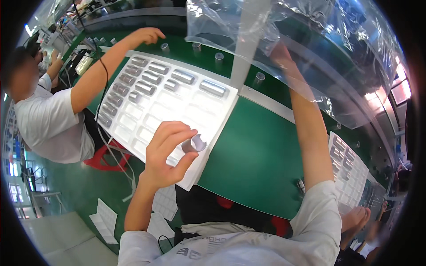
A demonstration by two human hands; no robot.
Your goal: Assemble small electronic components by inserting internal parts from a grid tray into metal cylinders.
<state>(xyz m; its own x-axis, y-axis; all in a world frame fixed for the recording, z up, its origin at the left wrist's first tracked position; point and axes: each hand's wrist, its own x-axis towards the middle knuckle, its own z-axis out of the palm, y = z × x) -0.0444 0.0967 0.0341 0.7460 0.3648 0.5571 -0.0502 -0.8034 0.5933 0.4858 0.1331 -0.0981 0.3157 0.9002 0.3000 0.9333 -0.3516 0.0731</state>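
Note:
My left hand [166,153] pinches a short silver metal cylinder [194,144] between thumb and fingers, its notched, open-looking end turned toward the right. Below and beyond that hand lies a white moulded tray [213,113] with several silver cylinders [183,76] lying in its pockets at the far and left sides. My right hand [279,53] reaches far forward behind a clear plastic sheet [328,40]. The sheet blurs its fingers, so what it holds, if anything, is hidden. Nearest to it, a small metal cylinder [260,77] stands upright on the green strip.
More cylinders [219,56] stand along the green strip beyond a metal rail [270,103]. At the left, a co-worker's hand [146,36] hovers above the strip. A green tabletop [253,150] extends right of the tray. Another filled tray [348,170] lies at the far right.

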